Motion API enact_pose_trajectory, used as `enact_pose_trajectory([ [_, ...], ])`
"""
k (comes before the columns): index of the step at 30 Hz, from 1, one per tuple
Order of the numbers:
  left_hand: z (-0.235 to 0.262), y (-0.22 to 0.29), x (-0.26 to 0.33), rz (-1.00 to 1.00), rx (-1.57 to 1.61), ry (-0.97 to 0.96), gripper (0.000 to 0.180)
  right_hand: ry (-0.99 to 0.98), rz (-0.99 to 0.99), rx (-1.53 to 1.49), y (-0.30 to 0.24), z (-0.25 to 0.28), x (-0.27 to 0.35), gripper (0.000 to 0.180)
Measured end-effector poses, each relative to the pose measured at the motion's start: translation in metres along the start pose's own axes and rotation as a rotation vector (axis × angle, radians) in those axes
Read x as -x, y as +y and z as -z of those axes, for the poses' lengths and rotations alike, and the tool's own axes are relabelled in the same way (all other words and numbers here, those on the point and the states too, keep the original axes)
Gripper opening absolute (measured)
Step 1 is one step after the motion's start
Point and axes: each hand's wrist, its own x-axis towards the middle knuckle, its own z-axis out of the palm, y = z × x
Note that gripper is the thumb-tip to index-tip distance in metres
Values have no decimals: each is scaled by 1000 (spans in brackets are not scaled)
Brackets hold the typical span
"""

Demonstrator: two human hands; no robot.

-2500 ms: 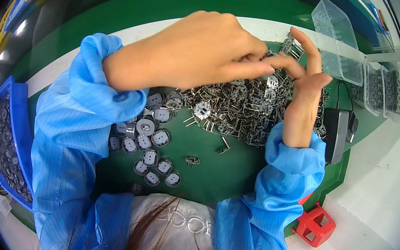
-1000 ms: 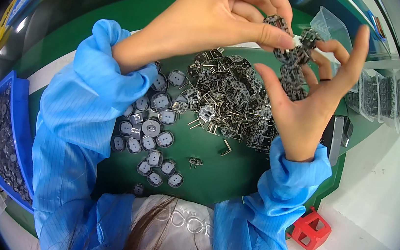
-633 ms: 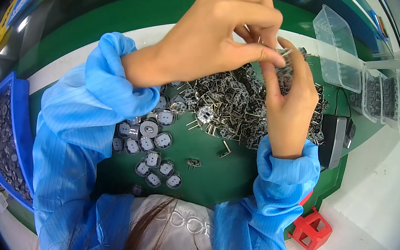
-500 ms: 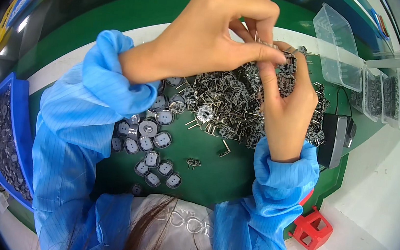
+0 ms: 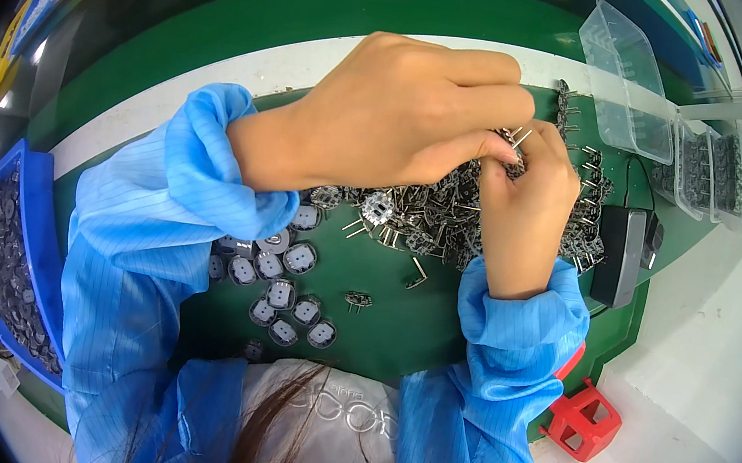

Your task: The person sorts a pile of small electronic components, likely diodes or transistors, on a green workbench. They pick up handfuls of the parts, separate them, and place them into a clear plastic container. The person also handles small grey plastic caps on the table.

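My left hand (image 5: 407,112) and my right hand (image 5: 533,191) meet above the middle right of the table. Between their pinched fingertips is a small dark circuit board with metal pins (image 5: 516,141), mostly covered by the fingers. Beneath and around them spreads a heap of similar pinned circuit boards (image 5: 433,211). One round silvery board (image 5: 377,208) lies face up at the heap's left edge. Closer to me, a loose board (image 5: 358,301) and a pinned piece (image 5: 418,273) lie apart from it. Left of these sit several rounded grey-and-white housings (image 5: 281,294), partly under my left sleeve.
A blue bin (image 5: 43,258) full of dark parts stands at the far left. At the right are a black power adapter (image 5: 617,258), a tilted clear plastic bin (image 5: 626,82) and clear bins of parts (image 5: 727,176). A red stool (image 5: 585,420) stands on the floor.
Both hands have come down and nearer to me, still pinched together. The held board now shows its pins pointing up. A row of boards at the back, formerly behind the right hand, has become visible.
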Motion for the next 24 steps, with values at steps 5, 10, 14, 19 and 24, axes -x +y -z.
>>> enact_pose_trajectory([
  [5,-5,11,5,14,-37,15,25,12,-84,-118,-4,-1,-1,35],
  [10,6,2,-4,187,225,-268,32,181,106,-29,3,-3,-6,36],
  [14,6,4,-4,432,425,-425,37,245,155,10,3,-3,-7,39],
  [19,6,-1,-3,495,415,-350,38,299,221,-2,2,2,-8,42],
  [24,6,4,-2,474,420,-386,40,328,249,46,1,1,-7,43],
])
